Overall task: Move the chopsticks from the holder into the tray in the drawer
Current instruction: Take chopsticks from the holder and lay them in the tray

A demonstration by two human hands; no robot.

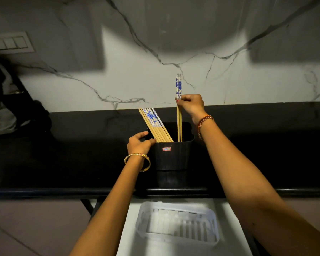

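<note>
A pair of chopsticks [179, 111] is pinched upright in the right hand [191, 105], tips below the grip, inside the holder [171, 156] (steadied at its rim by the left hand [139, 144]). The tray [177, 221] lies well below, nearer the body; a straight upward pull is judged necessary first.

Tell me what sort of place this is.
Most likely a home kitchen: a black counter against a marble-look wall, a holder of chopsticks, and an open drawer with a tray.
</note>
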